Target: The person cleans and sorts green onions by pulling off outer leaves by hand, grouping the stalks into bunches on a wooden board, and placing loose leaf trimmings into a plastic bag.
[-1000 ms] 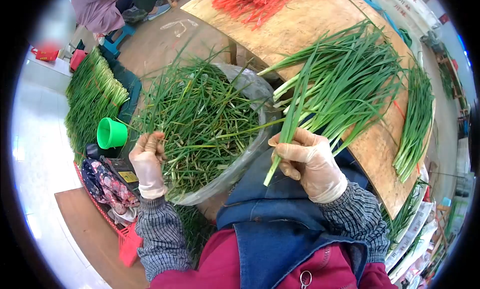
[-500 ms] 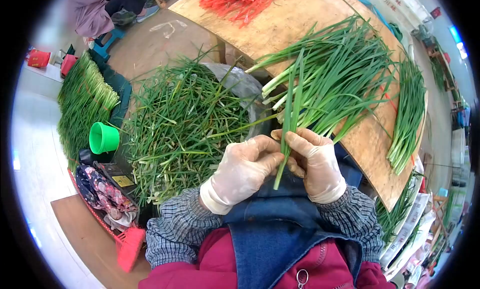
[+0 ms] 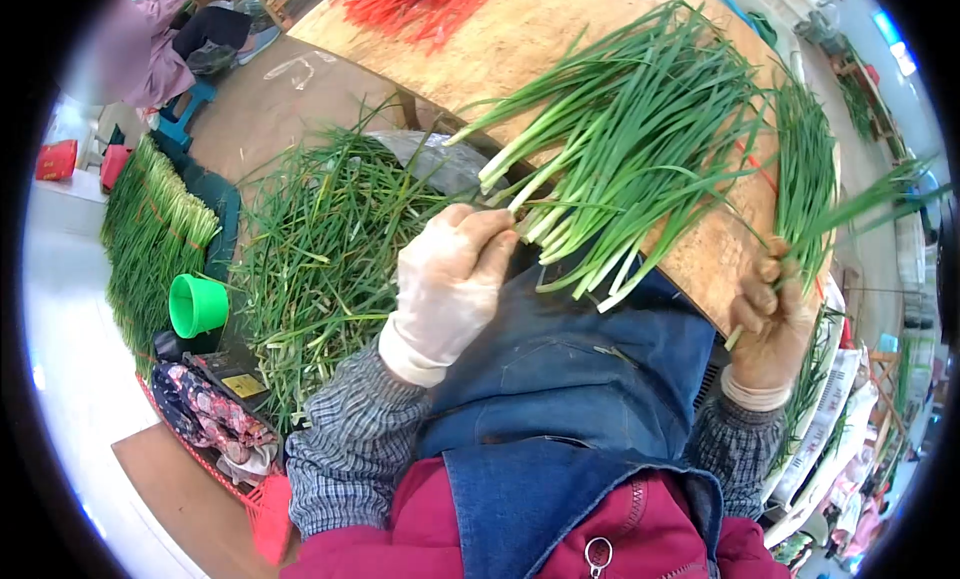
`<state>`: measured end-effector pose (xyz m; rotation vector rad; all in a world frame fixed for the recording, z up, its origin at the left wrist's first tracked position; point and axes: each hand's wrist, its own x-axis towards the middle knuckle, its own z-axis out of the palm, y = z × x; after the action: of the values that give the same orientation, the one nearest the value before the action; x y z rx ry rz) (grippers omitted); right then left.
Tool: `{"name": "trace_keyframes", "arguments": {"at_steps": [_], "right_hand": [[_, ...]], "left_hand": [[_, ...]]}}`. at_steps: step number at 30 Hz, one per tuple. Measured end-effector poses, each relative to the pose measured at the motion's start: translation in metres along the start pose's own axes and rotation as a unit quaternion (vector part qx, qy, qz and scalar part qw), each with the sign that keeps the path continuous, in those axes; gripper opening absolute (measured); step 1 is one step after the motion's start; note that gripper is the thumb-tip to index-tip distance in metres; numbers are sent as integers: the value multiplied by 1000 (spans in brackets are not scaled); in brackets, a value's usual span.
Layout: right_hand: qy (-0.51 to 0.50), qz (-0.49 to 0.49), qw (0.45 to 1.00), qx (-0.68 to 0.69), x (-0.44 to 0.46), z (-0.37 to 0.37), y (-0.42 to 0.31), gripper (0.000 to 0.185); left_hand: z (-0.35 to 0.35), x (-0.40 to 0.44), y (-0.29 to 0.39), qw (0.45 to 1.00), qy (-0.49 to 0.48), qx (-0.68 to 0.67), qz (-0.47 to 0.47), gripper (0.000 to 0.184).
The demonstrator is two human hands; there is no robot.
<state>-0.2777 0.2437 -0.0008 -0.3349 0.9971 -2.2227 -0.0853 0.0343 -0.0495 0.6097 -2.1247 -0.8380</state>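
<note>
My right hand (image 3: 772,324), in a thin pale glove, is closed around a few garlic chives (image 3: 870,204) past the right side of the board. Their green leaves point up and to the right, and a pale stem end shows below the fingers. My left hand (image 3: 450,284), gloved too, is pinched at the pale stem ends of the loose chive pile (image 3: 640,139). Whatever lies between its thumb and forefinger is hidden. That pile spreads over the wooden board (image 3: 545,64), stems toward me. A bundle of chives (image 3: 805,169) lies along the board's right side.
A large heap of trimmed leaves (image 3: 310,259) fills a plastic-lined container on my left. Beyond it are a green cup (image 3: 198,306) and stacked chive bundles (image 3: 150,229). Red plastic strips (image 3: 420,9) lie on the board's far end. A person (image 3: 150,39) sits at upper left.
My hands were together over my lap, holding a few chives between them. The right hand has carried chives away to the right; the left has moved to the pile's stem ends. The view has shifted slightly.
</note>
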Motion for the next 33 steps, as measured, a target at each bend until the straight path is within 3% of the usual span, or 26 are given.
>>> {"name": "trace_keyframes", "arguments": {"at_steps": [2, 4, 7, 9, 12, 13, 16, 20, 24, 30, 31, 32, 33], "right_hand": [[103, 63, 992, -22, -5, -16, 15, 34], [124, 121, 985, 4, -6, -22, 30, 37], [87, 193, 975, 71, -6, -18, 41, 37], [96, 192, 975, 50, -5, -3, 41, 30], [99, 178, 979, 15, -1, 5, 35, 23], [104, 173, 979, 3, 0, 6, 34, 22], [141, 187, 972, -12, 5, 6, 34, 22], [111, 176, 978, -20, 10, 15, 31, 23], [68, 159, 984, -33, 12, 32, 29, 25], [54, 172, 983, -21, 20, 27, 34, 26], [62, 172, 983, -16, 19, 26, 35, 27], [60, 171, 983, -15, 19, 25, 35, 27], [59, 168, 984, -13, 19, 24, 34, 27]], "left_hand": [[14, 10, 2, 998, 25, 22, 50, 18], [21, 24, -5, 989, -25, 83, 122, 17], [32, 39, -16, 966, -103, 178, 159, 17], [33, 41, -21, 957, -126, 198, 169, 14], [4, 45, -23, 993, -94, -18, 69, 13], [-12, 43, -19, 992, -81, -99, -16, 11], [-55, 29, -10, 924, -63, -274, -260, 11], [-66, 11, -8, 876, -49, -376, -298, 18], [-114, -7, -3, 910, -23, -322, -260, 20], [-225, -91, -71, 896, 99, -337, -272, 16], [-236, -104, -85, 903, 103, -280, -310, 12], [-245, -113, -103, 895, 101, -130, -414, 10], [-261, -141, -150, 890, 3, 147, -432, 10]]}}
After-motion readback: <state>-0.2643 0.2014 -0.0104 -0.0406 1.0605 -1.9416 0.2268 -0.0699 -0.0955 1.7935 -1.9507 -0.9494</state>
